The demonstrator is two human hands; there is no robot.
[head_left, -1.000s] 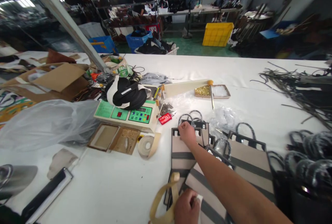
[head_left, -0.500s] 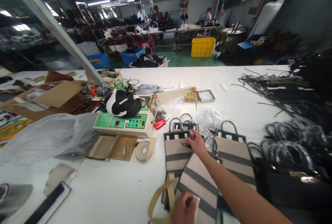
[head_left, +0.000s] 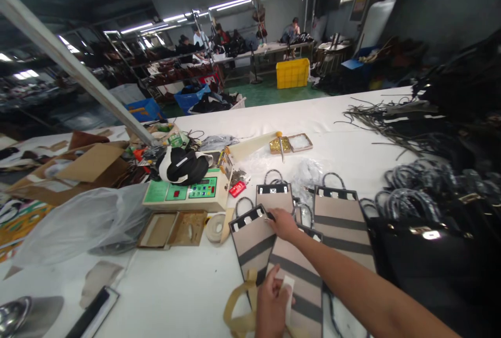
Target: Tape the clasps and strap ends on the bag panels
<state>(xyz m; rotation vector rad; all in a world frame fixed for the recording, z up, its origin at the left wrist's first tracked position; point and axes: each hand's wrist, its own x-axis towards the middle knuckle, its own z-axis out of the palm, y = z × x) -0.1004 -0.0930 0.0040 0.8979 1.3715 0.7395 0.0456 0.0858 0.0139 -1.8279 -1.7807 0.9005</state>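
Several beige tote bags with dark stripes lie flat on the white table. My right hand (head_left: 282,223) reaches forward and rests on the top edge of the left bag (head_left: 252,239), fingers curled down over it. My left hand (head_left: 271,304) sits near the bottom edge, pinching a small white piece (head_left: 288,291) against the nearest bag (head_left: 299,283). A tan strap (head_left: 238,306) loops beside that hand. Another bag (head_left: 274,195) lies just beyond, and a bigger one (head_left: 342,226) to the right.
A cream machine with a green panel (head_left: 188,194) stands left of the bags, a tape roll (head_left: 215,227) and shallow cardboard trays (head_left: 172,228) before it. Black handles and bags (head_left: 426,207) pile at the right. A clear plastic bag (head_left: 78,223) and cardboard box (head_left: 66,171) lie left. People work at far tables.
My right hand has drawn back toward me along the bags' tops, and the left bag now lies skewed. The view has tilted up and shifted. My left hand stays low with the white piece.
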